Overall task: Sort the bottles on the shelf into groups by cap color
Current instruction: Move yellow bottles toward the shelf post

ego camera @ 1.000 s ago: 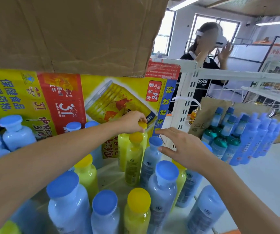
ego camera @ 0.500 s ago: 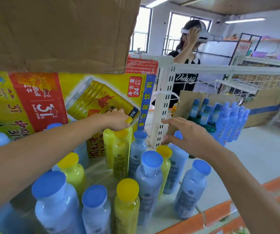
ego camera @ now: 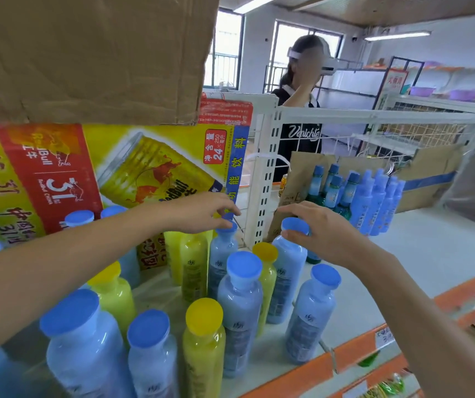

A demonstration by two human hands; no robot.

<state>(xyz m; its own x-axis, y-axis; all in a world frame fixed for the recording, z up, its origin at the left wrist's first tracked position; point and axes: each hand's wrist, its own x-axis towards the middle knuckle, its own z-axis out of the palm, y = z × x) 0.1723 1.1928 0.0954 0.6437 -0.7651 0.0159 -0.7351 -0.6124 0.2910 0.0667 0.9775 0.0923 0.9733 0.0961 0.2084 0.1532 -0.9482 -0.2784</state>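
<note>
Pale blue bottles with blue caps and yellow bottles with yellow caps stand mixed on the white shelf point(ego camera: 420, 254). My left hand point(ego camera: 199, 212) reaches over the back row and pinches the cap of a blue-capped bottle point(ego camera: 222, 254); that cap is mostly hidden by my fingers. Just left of it stand two yellow bottles point(ego camera: 193, 254). My right hand point(ego camera: 321, 229) grips the blue cap of another blue-capped bottle point(ego camera: 288, 268) at the right of the group. A yellow-capped bottle point(ego camera: 265, 254) stands between the two held bottles.
A Red Bull carton point(ego camera: 144, 173) backs the bottles, with a cardboard flap point(ego camera: 87, 53) overhead. A white perforated upright point(ego camera: 262, 182) divides off a bay of blue spray bottles point(ego camera: 374, 196). A person point(ego camera: 302, 116) stands behind the shelf. The front edge is orange point(ego camera: 359, 349).
My left hand left the yellow cap at the back and moved right onto a blue cap. My right hand came down and closed on the blue cap beside the upright.
</note>
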